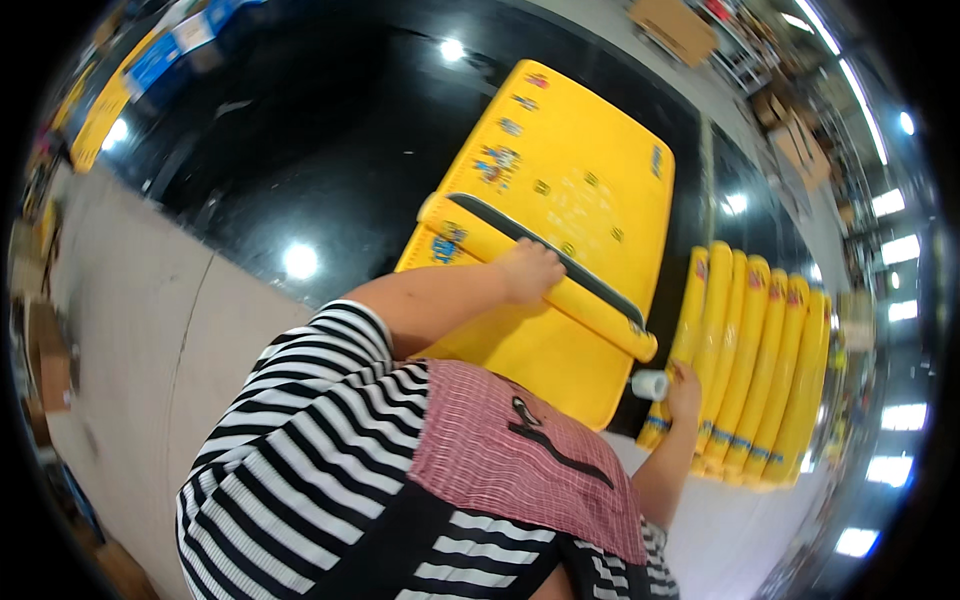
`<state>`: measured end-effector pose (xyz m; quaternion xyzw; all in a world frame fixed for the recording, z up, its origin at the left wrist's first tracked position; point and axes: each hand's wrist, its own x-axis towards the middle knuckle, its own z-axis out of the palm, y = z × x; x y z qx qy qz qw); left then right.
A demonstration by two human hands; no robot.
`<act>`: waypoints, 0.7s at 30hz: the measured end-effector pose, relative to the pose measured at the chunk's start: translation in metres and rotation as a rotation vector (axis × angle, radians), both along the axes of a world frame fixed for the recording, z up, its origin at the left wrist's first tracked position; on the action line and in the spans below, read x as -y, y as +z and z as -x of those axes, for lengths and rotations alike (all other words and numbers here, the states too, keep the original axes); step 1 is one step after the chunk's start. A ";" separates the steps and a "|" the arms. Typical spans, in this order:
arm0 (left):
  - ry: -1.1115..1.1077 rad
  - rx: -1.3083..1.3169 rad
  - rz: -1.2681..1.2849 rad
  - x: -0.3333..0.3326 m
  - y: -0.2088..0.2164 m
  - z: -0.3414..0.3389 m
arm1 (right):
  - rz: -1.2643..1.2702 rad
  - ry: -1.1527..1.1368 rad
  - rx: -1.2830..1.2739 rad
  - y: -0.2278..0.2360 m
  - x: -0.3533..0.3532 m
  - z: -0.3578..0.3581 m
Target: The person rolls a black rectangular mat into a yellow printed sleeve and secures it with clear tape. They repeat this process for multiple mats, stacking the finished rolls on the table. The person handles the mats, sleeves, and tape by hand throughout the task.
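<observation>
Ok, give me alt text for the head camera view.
The person's left hand is on a yellow bar between yellow panels on a glossy black surface. The right hand is at a pale roll, beside a row of long yellow pieces.

I am facing a broad, glossy black desk (310, 170) that is reflecting round spots of light (300, 260). Pale floor (135, 300) is stretching away on my left. Beyond the desk, cardboard boxes (675, 30) are sitting upper right; long strip lights (862, 110) and bright rectangular panes (901, 250) are glowing far right.
</observation>
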<state>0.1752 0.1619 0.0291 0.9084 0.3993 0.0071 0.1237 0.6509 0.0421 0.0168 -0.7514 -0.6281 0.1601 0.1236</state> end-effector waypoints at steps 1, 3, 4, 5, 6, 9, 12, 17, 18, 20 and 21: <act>-0.010 0.084 -0.033 0.000 -0.007 0.002 | 0.060 0.037 -0.026 0.000 0.005 -0.001; -0.027 0.173 -0.117 0.004 -0.028 0.008 | 0.018 0.120 -0.021 0.017 0.000 0.029; -0.039 0.161 -0.080 0.010 -0.018 0.008 | 0.067 0.124 -0.071 0.014 -0.002 0.025; -0.012 0.177 -0.120 0.019 -0.023 0.007 | 0.086 0.096 -0.089 0.021 -0.004 0.032; 0.005 0.110 -0.136 0.027 -0.023 0.009 | 0.137 0.089 -0.094 0.024 -0.009 0.036; 0.070 0.044 -0.054 0.057 -0.009 0.015 | 0.243 0.099 -0.062 0.037 -0.025 0.052; 0.047 0.020 -0.074 0.071 -0.013 0.016 | 0.276 0.097 0.096 0.036 -0.022 0.054; 0.022 0.044 -0.081 0.071 -0.011 0.013 | 0.207 0.009 0.050 0.032 -0.009 0.041; 0.029 0.042 -0.079 0.071 -0.014 0.015 | 0.140 -0.012 -0.015 0.046 -0.006 0.044; 0.044 0.053 -0.070 0.070 -0.012 0.017 | 0.001 -0.041 -0.342 0.068 0.001 0.060; 0.044 0.069 -0.061 0.069 -0.010 0.016 | -0.067 -0.056 -0.601 0.077 0.006 0.078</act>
